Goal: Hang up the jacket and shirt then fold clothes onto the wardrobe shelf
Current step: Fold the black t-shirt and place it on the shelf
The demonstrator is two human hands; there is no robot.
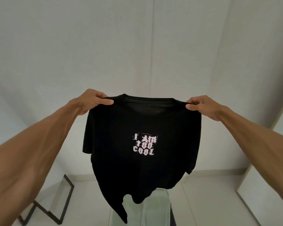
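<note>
A black T-shirt (137,160) with pale lettering on its chest hangs spread out in the air in front of me. My left hand (91,101) pinches its left shoulder between thumb and fingers. My right hand (203,106) pinches the right shoulder the same way. The neckline runs level between both hands, and the hem dangles unevenly, one corner trailing low at the lower left. Both arms are stretched forward.
A pale green cloth (155,207) lies on a surface under the shirt's hem. A black metal frame (62,204) stands on the white floor at the lower left. White walls surround the space, with a white panel edge (258,185) at the right.
</note>
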